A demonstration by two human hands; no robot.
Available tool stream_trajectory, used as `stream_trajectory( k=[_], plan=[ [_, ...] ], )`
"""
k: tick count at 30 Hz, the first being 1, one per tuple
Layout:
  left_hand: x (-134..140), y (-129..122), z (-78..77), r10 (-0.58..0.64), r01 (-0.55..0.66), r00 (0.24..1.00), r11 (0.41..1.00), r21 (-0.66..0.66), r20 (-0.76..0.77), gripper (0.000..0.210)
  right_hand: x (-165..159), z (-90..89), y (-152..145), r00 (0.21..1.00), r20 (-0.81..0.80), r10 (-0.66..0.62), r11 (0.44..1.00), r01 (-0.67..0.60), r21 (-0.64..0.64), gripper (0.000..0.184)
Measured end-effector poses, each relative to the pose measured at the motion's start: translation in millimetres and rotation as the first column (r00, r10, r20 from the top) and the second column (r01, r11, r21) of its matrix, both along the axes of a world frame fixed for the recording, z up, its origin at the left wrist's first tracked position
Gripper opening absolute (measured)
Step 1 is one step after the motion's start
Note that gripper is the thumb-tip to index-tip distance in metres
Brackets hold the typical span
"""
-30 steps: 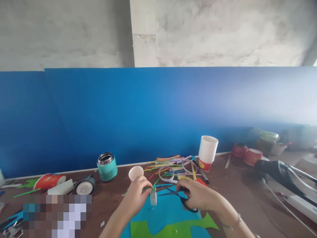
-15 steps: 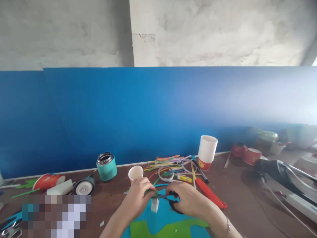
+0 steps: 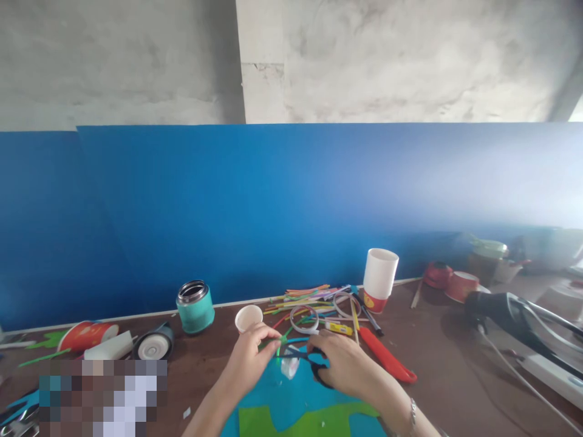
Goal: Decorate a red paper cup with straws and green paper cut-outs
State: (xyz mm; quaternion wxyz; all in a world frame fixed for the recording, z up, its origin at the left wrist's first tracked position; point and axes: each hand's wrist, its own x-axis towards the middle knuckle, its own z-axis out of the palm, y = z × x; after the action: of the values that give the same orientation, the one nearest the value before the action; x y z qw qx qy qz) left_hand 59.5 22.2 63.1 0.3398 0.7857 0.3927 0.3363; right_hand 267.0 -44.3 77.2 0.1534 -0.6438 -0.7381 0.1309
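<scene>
My left hand (image 3: pixel 250 361) pinches a thin green strip (image 3: pixel 283 341) between thumb and fingers. In my right hand (image 3: pixel 346 367) is a pair of scissors (image 3: pixel 295 355), its dark handle loops around the fingers and its blades pointing left toward the strip. Whether the blades touch the strip I cannot tell. Below the blades is a small clear tape roll (image 3: pixel 289 368), over a blue sheet (image 3: pixel 264 397). A piece of green sheet (image 3: pixel 300 422) lies on the blue one, nearest me. Just behind my left hand stands a white paper cup (image 3: pixel 248 315).
Coloured sticks (image 3: pixel 310 294) lie in a heap behind my hands. A red-handled tool (image 3: pixel 387 358) and a tall white cup (image 3: pixel 381 276) are at the right, with a black device (image 3: pixel 501 312) and its cable farther over. A teal jar (image 3: pixel 195 308) stands back left.
My left hand has turned slightly, and more of the green strip shows beyond its fingertips. The tape roll appears a little farther right and higher. My right hand has barely moved.
</scene>
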Motion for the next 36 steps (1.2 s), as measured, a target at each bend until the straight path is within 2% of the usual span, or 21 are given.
stream_trajectory(
  k=[4, 8, 11, 13, 17, 23, 31, 36],
  plan=[
    [0.2, 2.6, -0.5, 0.123, -0.076, 0.974, 0.968, -0.238, 0.190, 0.026, 2.9, -2.2, 1.9, 0.999, -0.029, -0.042, 0.999, 0.042, -0.031, 0.038],
    [-1.7, 1.1, 1.4, 0.205, -0.010, 0.908, 0.883, -0.470, 0.365, 0.028, 5.3, -5.7, 6.7, 0.995, -0.042, -0.090, 0.995, 0.087, -0.054, 0.034],
    [-1.3, -0.2, 0.9, 0.235, 0.053, 0.868, 0.831, -0.553, 0.436, 0.028, 7.5, -8.1, 12.5, 0.985, -0.136, -0.106, 0.989, 0.089, -0.120, 0.030],
    [0.6, -0.9, -0.4, 0.239, 0.076, 0.855, 0.820, -0.567, 0.460, 0.028, 8.5, -10.8, 15.6, 0.982, -0.134, -0.135, 0.983, 0.115, -0.146, 0.027],
    [7.3, -1.4, -6.0, 0.263, 0.096, 0.839, 0.790, -0.606, 0.476, 0.029, 3.1, -20.1, 17.5, 0.969, 0.026, -0.247, 0.963, 0.248, -0.103, 0.031],
    [15.6, -1.0, -20.7, 0.263, 0.104, 0.854, 0.759, -0.643, 0.448, 0.033, -23.3, -34.2, 15.0, 0.962, 0.179, -0.207, 0.961, 0.234, -0.149, 0.038],
    [21.0, -3.0, -29.7, 0.241, 0.117, 0.853, 0.777, -0.619, 0.463, 0.027, -30.9, -36.1, 9.0, 0.969, 0.178, -0.169, 0.978, 0.187, -0.094, 0.044],
    [22.2, -3.3, -32.2, 0.232, 0.114, 0.864, 0.775, -0.621, 0.448, 0.026, -30.7, -35.3, 7.4, 0.988, 0.103, -0.115, 0.972, 0.133, -0.192, 0.054]
  ],
)
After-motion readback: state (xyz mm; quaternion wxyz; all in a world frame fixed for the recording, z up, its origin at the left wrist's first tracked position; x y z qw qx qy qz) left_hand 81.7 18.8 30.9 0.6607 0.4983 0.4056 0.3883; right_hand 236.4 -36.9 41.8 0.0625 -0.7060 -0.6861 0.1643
